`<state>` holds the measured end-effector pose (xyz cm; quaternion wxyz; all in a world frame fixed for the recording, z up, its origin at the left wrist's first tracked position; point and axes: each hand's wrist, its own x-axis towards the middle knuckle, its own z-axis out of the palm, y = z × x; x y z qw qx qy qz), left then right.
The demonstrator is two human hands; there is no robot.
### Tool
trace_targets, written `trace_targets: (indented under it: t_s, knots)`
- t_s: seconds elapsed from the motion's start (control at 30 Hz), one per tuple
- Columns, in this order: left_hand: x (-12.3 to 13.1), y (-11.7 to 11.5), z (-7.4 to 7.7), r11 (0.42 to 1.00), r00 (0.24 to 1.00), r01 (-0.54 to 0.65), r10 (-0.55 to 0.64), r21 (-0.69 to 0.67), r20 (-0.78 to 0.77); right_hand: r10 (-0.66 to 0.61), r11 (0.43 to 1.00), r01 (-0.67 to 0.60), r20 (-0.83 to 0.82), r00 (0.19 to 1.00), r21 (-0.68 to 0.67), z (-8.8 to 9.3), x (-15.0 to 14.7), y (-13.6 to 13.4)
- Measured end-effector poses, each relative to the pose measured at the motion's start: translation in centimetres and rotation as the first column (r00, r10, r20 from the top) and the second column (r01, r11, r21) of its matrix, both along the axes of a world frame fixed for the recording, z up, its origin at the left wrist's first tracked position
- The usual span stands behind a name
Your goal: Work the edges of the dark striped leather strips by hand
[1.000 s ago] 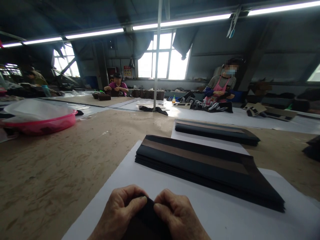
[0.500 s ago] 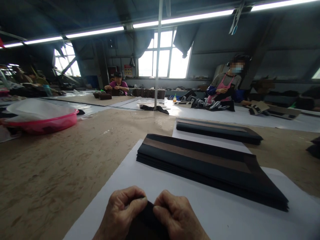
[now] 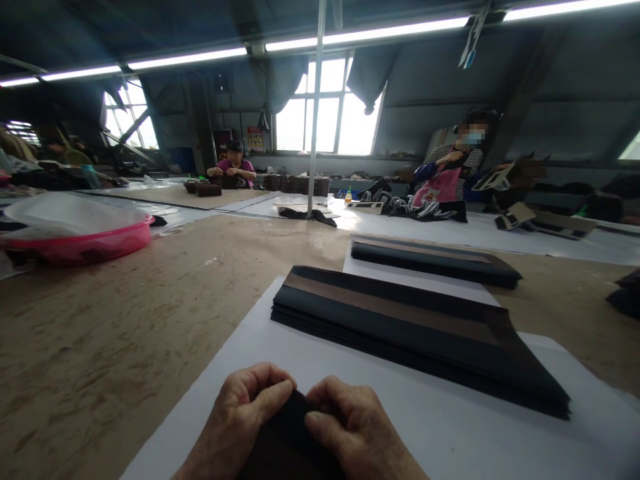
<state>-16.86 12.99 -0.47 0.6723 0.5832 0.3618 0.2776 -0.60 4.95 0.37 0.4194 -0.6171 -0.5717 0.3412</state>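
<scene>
A dark piece of material [image 3: 295,437] is held up by its top edge at the bottom centre, its lower part cut off by the frame. My left hand [image 3: 245,417] pinches that edge between thumb and fingers. Close beside it on the right, my right hand [image 3: 353,427] grips the same edge with thumb and bent fingers. Beyond both hands, a stack of dark folded pieces with a brown stripe [image 3: 395,323] lies on white paper [image 3: 240,347]. Farther back sits a second, similar stack [image 3: 430,257].
A pink basin [image 3: 100,243] with whitish sheeting stands at the left on the brown table [image 3: 125,320]. A pale pole [image 3: 315,120] rises from the table. One person [image 3: 437,180] works across at the right, another [image 3: 234,170] farther back. Dark material lies at the right edge.
My hands have risen slightly with the dark piece still between them. The person across at the right has raised one hand toward the chest and holds a pale piece out in the other.
</scene>
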Motion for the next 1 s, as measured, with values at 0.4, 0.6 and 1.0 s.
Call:
trace_targets:
  t_s: [0.4, 0.6, 1.0]
  knots:
    - [0.6, -0.2, 0.4, 0.987, 0.995, 0.033, -0.017, 0.159, -0.102, -0.079, 0.982, 0.045, 0.184, 0.98, 0.184, -1.2, -1.1, 0.2]
    - [0.4, -0.9, 0.7, 0.963, 0.989, 0.024, 0.016, 0.27, -0.147, -0.08, 0.984, 0.049, 0.174, 0.981, 0.172, -1.0, -1.3, 0.2]
    - [0.5, -0.3, 0.6, 0.99, 0.996, -0.025, 0.036, 0.142, -0.076, -0.099, 0.986, 0.088, 0.075, 0.992, 0.144, -0.5, -1.3, 0.2]
